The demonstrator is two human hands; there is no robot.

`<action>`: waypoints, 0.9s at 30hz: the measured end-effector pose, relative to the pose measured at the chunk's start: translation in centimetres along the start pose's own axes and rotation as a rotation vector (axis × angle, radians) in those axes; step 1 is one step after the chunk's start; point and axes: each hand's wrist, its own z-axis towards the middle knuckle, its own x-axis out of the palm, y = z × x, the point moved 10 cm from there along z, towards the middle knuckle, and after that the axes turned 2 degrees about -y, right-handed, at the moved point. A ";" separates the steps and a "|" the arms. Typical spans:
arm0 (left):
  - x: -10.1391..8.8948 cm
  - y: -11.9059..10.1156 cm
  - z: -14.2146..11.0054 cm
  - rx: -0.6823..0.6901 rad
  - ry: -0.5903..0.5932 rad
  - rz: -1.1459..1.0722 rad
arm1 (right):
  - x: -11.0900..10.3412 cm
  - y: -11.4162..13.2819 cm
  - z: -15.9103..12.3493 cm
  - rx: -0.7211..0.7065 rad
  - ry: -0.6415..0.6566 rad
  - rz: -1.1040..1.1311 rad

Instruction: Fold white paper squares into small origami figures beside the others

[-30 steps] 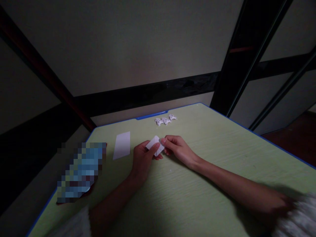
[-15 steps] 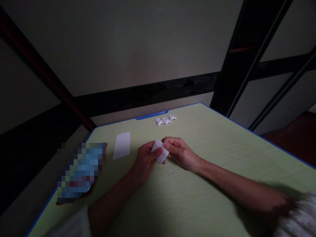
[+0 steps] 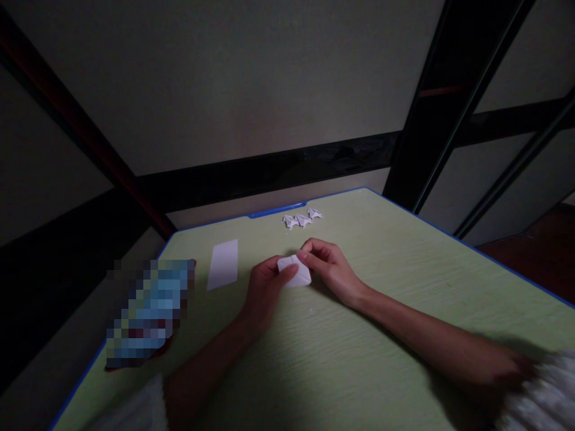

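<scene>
A small folded piece of white paper (image 3: 300,278) is held over the middle of the table, with crease lines showing on its face. My left hand (image 3: 268,286) grips it from the left, thumb lying across the front. At its upper right edge, my right hand (image 3: 330,267) pinches the paper between thumb and fingers. The fingers behind the paper are mostly hidden. Beyond my hands, three small folded white paper figures (image 3: 302,221) stand in a row close together.
A flat white paper sheet (image 3: 223,264) lies left of my hands. Nearer the left edge is a blue, pixelated item (image 3: 155,311). The pale green table (image 3: 404,263) has a blue rim and a blue handle (image 3: 278,209) at its far edge, against a panelled wall.
The folded paper has turned in my hands, from a diamond-like tilt to a squarer position. My right hand has shifted its pinch to the paper's upper edge.
</scene>
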 end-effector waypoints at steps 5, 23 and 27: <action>1.1 0.3 -0.4 -0.047 0.086 0.169 | 0.5 -0.7 -0.1 0.064 0.048 0.031; -1.1 0.1 0.2 -0.013 -0.102 -0.047 | -1.3 0.8 0.3 -0.106 -0.115 0.033; -0.3 0.2 0.1 -0.015 -0.015 0.006 | -0.6 0.8 0.3 -0.099 -0.053 -0.030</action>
